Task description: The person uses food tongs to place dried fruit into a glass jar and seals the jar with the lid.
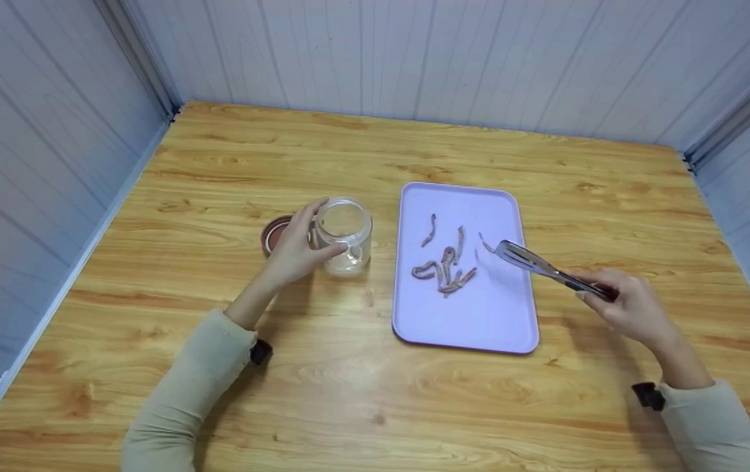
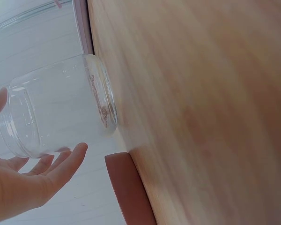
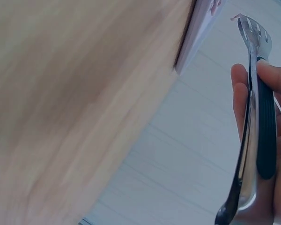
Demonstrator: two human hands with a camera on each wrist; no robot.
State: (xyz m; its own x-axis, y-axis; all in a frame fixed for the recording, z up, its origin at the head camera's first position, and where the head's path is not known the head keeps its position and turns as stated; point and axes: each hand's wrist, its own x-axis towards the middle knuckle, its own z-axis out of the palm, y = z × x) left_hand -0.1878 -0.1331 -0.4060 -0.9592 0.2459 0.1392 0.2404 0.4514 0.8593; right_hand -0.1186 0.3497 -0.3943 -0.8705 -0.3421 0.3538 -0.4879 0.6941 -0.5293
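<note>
Head view: one jar, one pair of tongs, strips (perhaps six).

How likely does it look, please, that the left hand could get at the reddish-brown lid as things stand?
Probably yes: the reddish-brown lid lies close beside the left hand with its outer side uncovered, though that hand would likely have to release the clear jar it holds.
</note>
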